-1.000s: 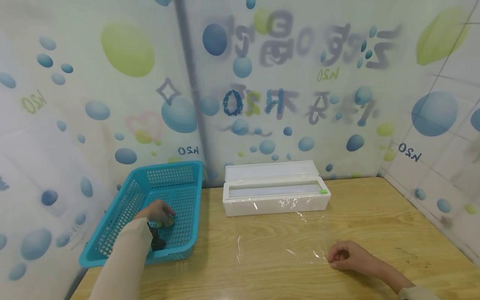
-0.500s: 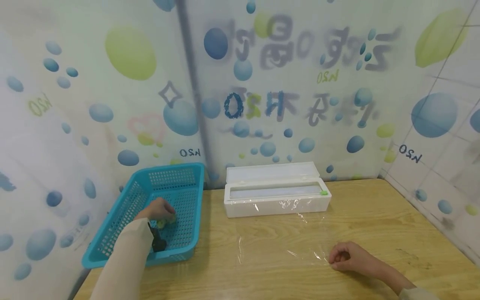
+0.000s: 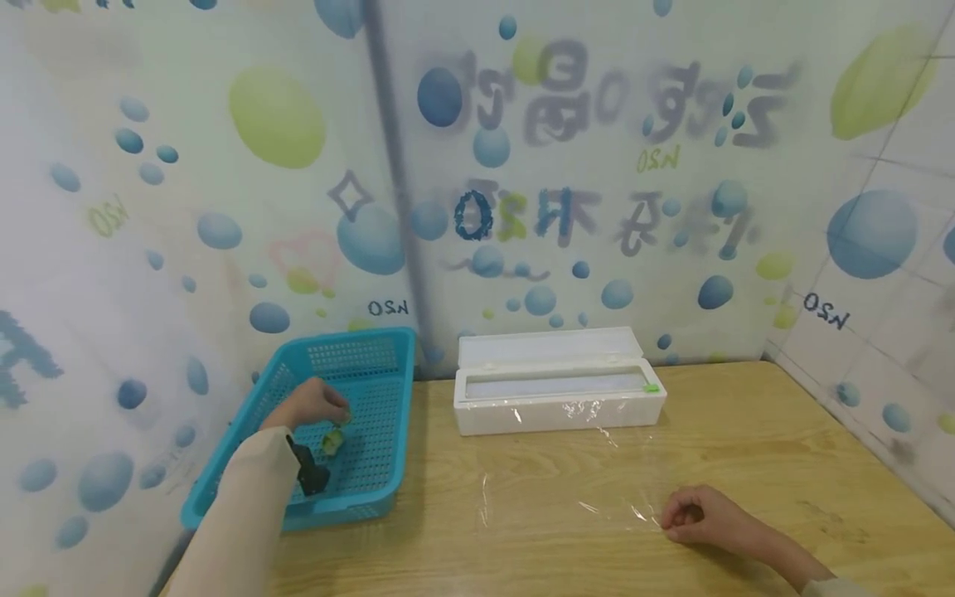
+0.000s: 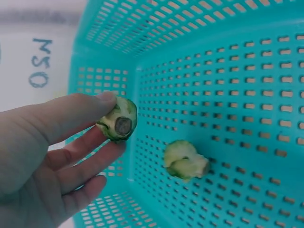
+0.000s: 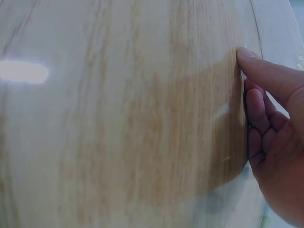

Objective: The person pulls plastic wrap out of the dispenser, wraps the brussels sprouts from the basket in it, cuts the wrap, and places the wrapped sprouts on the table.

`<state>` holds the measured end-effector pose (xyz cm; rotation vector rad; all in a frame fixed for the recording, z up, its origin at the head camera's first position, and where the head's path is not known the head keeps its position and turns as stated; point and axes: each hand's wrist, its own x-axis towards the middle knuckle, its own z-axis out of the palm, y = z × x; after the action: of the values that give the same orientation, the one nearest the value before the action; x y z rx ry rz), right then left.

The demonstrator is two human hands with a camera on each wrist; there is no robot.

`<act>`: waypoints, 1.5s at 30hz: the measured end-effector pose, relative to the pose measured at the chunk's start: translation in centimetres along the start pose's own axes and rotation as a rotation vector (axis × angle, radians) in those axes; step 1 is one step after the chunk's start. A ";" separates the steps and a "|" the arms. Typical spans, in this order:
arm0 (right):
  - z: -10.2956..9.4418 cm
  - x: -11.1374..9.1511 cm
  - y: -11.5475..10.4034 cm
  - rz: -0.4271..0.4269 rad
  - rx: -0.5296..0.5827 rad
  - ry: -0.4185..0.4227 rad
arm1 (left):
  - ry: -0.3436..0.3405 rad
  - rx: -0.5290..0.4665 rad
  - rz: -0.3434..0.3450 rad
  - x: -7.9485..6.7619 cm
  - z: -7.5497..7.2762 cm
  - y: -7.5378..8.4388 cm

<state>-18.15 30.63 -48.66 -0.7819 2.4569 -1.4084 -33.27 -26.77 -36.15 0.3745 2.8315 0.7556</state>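
My left hand point(image 3: 309, 403) is inside the blue perforated basket point(image 3: 409, 398), pinching a Brussels sprout point(image 4: 124, 114) by thumb and fingers. The sprout's brown cut stem faces the left wrist camera. A second Brussels sprout point(image 4: 184, 160) lies on the basket floor, just below the hand in the head view. At the right, my right hand point(image 3: 705, 521) pinches the near corner of a sheet of clear cling film point(image 3: 587, 507) between thumb and curled fingers. From there the film stretches over the table to the white dispenser box point(image 3: 567, 414), whose lid is raised.
A small green slider point(image 3: 652, 388) sits at the box's right end. The wooden table point(image 3: 783, 448) meets a wall printed with blue and green dots point(image 3: 540, 300). A black wrist strap and mount point(image 3: 312, 477) on the left forearm hang over the basket.
My left hand has lifted slightly with a Brussels sprout, and the other sprout has come into clear view beneath it. The right hand keeps its hold on the film. The head view has shifted a little.
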 end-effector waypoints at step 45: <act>0.1 -0.2 0.3 -0.058 0.006 0.000 | -0.010 -0.139 0.517 -2.2 4.0 14.6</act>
<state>-18.03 30.78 -49.00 -0.8581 2.4477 -1.4348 -27.35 -13.27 -31.88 1.1042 2.6681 1.0255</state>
